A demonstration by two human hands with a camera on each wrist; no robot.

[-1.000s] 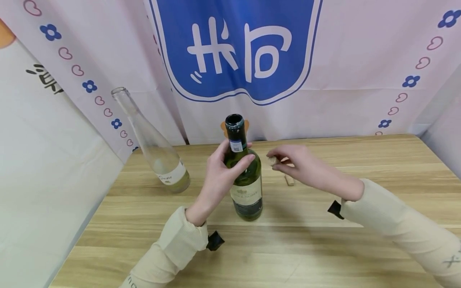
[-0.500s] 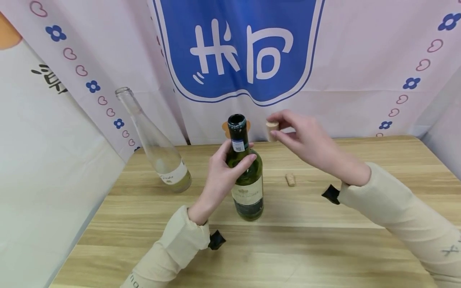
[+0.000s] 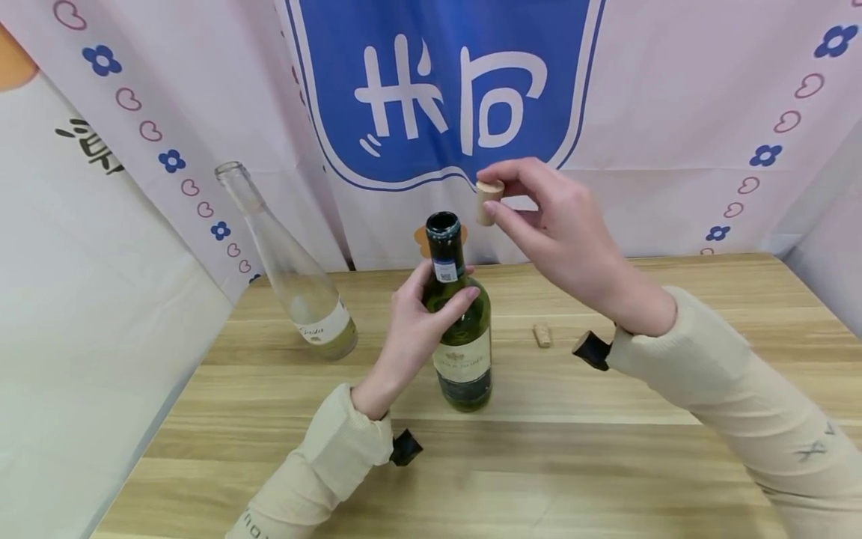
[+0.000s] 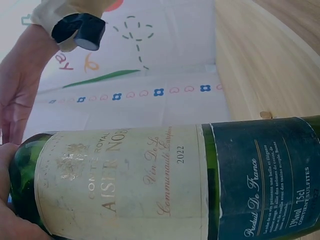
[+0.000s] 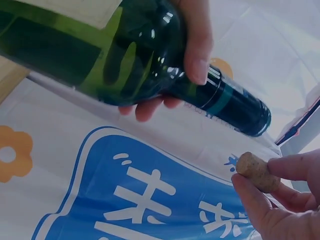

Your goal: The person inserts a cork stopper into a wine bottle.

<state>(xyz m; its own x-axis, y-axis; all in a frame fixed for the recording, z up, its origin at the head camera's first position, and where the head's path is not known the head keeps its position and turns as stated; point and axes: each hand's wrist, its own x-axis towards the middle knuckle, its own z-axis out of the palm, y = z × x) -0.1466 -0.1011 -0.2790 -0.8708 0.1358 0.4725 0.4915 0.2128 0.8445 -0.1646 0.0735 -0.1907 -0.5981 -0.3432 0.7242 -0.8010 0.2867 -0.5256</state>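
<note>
A green wine bottle stands upright on the table, its dark mouth uncovered. My left hand grips it around the shoulder, below the neck; in the left wrist view the bottle's cream label fills the lower part. Between thumb and fingers of my right hand is a cork, held upright a little above and to the right of the bottle's mouth. The right wrist view shows this cork apart from the bottle neck. A second cork lies on the table right of the bottle.
A clear glass bottle with a white label and some yellowish liquid stands at the back left of the wooden table. Behind the table hangs a pale curtain with a blue emblem.
My right hand has lifted the cork from near the table, up and then leftward toward the bottle's mouth. The left hand keeps its grip and the bottle stays in place.
</note>
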